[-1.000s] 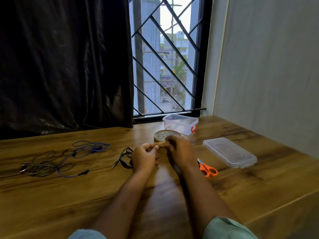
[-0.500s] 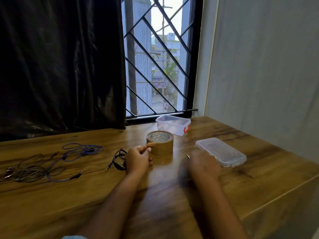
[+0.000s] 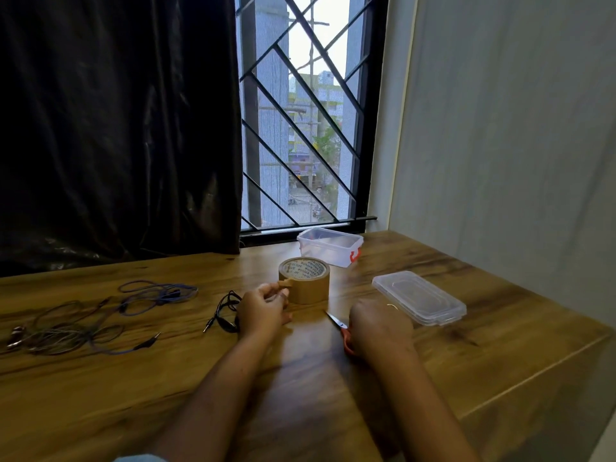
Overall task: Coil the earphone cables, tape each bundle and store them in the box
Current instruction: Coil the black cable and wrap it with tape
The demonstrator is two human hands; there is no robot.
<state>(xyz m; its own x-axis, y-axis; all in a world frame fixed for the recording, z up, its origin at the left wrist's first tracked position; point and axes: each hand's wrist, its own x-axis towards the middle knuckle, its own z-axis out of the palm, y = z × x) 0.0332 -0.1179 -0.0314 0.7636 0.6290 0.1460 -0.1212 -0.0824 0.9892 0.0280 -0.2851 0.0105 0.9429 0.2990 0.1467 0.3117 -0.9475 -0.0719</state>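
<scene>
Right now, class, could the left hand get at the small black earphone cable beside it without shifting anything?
Probably yes. The left hand pinches the tape's loose end, and the black earphone cable lies on bare table directly left of it.

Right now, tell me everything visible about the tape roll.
The tape roll is brown packing tape on a cardboard core printed with lettering. It lies flat on the wooden table, in front of the clear box. The left hand pinches its free end, peeled slightly off the roll's left side.

Bare table (image 3: pixel 333 395) lies between the forearms; tape roll (image 3: pixel 308 281) blocks the way to the box (image 3: pixel 328 250).
</scene>
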